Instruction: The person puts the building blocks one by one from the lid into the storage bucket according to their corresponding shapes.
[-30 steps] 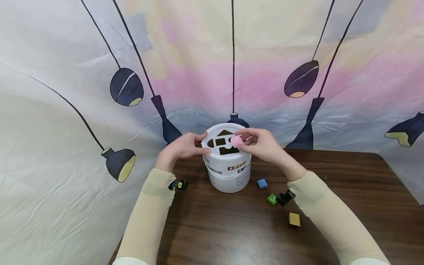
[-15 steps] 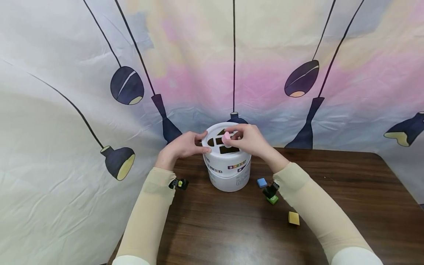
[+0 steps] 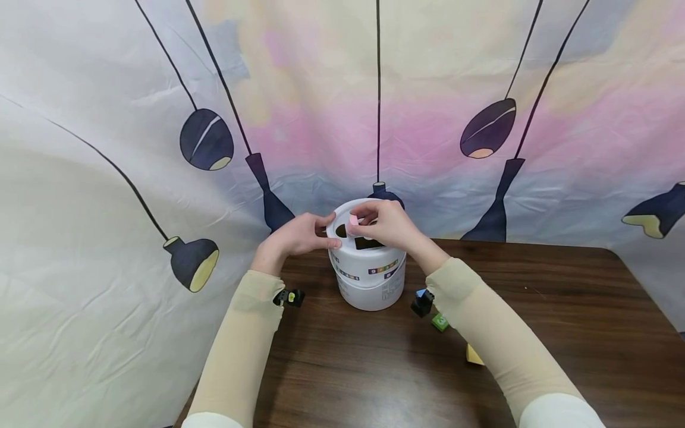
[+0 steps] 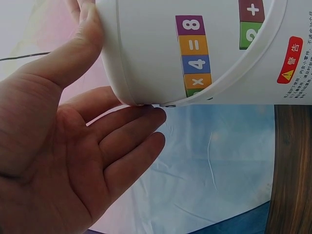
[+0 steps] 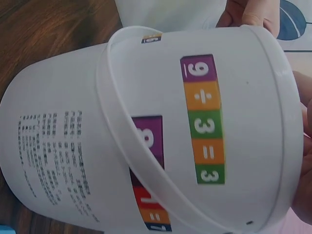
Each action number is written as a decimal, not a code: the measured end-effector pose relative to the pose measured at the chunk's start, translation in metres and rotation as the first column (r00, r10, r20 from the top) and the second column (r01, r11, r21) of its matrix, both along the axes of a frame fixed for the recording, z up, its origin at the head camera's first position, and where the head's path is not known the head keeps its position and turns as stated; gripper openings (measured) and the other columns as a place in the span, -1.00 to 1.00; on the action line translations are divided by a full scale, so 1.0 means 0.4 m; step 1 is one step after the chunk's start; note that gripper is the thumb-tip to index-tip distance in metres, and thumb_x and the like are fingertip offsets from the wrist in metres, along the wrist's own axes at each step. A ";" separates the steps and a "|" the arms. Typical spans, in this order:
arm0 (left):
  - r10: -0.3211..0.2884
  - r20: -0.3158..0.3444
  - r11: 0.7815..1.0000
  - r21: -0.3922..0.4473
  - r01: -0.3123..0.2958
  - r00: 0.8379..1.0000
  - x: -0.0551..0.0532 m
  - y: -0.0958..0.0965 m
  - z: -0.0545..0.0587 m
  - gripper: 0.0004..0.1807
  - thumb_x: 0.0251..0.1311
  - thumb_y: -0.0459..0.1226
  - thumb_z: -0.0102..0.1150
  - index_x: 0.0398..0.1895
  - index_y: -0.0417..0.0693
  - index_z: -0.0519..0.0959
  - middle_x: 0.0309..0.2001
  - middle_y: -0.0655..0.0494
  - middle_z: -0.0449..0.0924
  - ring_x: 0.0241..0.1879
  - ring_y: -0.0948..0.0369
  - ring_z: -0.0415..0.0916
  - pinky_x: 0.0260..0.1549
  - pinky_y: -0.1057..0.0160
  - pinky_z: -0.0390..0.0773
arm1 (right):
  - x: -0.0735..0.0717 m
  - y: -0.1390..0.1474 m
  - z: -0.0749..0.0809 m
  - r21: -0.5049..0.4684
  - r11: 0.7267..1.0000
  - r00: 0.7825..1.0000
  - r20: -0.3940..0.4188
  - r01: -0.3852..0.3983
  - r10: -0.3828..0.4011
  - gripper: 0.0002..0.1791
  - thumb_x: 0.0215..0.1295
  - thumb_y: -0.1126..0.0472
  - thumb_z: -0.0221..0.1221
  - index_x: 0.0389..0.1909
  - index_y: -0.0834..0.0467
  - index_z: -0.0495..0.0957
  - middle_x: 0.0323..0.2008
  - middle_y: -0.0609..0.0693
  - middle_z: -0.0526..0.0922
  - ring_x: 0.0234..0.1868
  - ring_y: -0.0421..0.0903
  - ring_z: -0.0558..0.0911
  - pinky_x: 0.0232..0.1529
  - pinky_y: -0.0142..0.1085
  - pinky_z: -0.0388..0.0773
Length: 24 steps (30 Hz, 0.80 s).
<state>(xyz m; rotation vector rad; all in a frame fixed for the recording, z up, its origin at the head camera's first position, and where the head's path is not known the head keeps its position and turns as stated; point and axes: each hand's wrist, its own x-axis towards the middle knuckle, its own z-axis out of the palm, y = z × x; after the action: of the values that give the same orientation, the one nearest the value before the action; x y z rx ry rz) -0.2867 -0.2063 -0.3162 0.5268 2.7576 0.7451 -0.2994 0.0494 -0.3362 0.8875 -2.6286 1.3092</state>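
A white bucket [image 3: 371, 291] stands on the table, its lid [image 3: 342, 214] cut with dark shaped holes. My left hand [image 3: 297, 235] holds the lid's left rim, thumb over the edge. In the left wrist view, the other fingers [image 4: 129, 146] of that hand lie fairly straight against the bucket's side. Just above the lid, my right hand [image 3: 387, 223] pinches a small pink block [image 3: 352, 223] between thumb and fingers. That hand covers part of the holes. The right wrist view hides the block behind the bucket.
On the table [image 3: 342, 368], right of the bucket, lie a blue block [image 3: 420, 293] partly covered by the wrist camera, a green block [image 3: 440, 322] and a yellow block [image 3: 473, 355] partly behind the right sleeve. A patterned cloth [image 3: 332, 119] hangs behind the table.
My right hand has moved left across the lid with the pink block, from the lid's right side toward its middle. The left hand has stayed on the rim.
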 end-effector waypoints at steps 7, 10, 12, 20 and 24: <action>-0.001 0.011 1.000 0.012 0.000 1.000 0.004 0.001 0.001 -0.07 0.36 0.05 0.45 0.67 -0.01 0.25 0.57 -0.07 0.34 0.51 0.02 0.35 0.40 -0.04 0.45 | -0.001 -0.026 -0.006 0.015 1.000 0.999 -0.041 -0.017 0.018 -0.53 0.34 -0.03 0.49 0.20 0.05 0.78 -0.15 -0.12 0.82 -0.09 -0.15 0.77 -0.01 -0.11 0.68; -0.005 0.013 1.000 0.015 0.005 1.000 0.006 0.001 0.002 -0.08 0.37 0.04 0.45 0.67 -0.02 0.25 0.56 -0.08 0.35 0.51 0.02 0.35 0.40 -0.04 0.45 | -0.004 -0.036 -0.009 0.009 0.999 0.998 -0.055 -0.041 0.042 -0.55 0.36 0.01 0.48 0.20 0.07 0.78 -0.09 -0.09 0.82 -0.07 -0.14 0.77 -0.01 -0.14 0.69; -0.008 0.010 1.000 0.015 0.008 1.000 0.006 0.000 0.002 -0.08 0.37 0.04 0.45 0.67 -0.02 0.25 0.56 -0.08 0.35 0.52 0.02 0.34 0.41 -0.04 0.44 | -0.004 -0.041 -0.011 0.009 0.999 0.997 -0.065 -0.051 0.051 -0.58 0.36 0.03 0.48 0.18 0.07 0.78 -0.10 -0.08 0.83 -0.09 -0.13 0.77 -0.03 -0.15 0.70; -0.004 0.001 1.000 0.012 0.004 1.000 0.002 0.000 -0.002 -0.08 0.37 0.06 0.44 0.67 -0.01 0.26 0.57 -0.06 0.34 0.53 0.02 0.32 0.44 -0.05 0.41 | -0.007 -0.048 -0.021 0.013 0.999 0.996 -0.080 -0.046 0.047 -0.58 0.39 0.04 0.47 0.20 0.07 0.78 -0.06 -0.05 0.83 -0.09 -0.12 0.78 -0.04 -0.15 0.71; 0.000 0.000 1.000 0.007 0.000 1.000 -0.002 0.001 -0.004 -0.08 0.36 0.08 0.44 0.67 0.01 0.26 0.57 -0.06 0.34 0.53 0.01 0.32 0.44 -0.05 0.41 | -0.009 -0.048 -0.021 0.015 0.999 0.996 -0.073 -0.047 0.048 -0.55 0.40 0.02 0.46 0.24 0.08 0.76 0.01 -0.02 0.82 -0.05 -0.10 0.78 0.00 -0.14 0.71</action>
<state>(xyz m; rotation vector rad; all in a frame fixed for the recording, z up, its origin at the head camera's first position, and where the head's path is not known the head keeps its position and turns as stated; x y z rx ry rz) -0.2873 -0.2061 -0.3178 0.5280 2.7560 0.7556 -0.3028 0.0301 -0.3444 0.9859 -2.5788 1.2454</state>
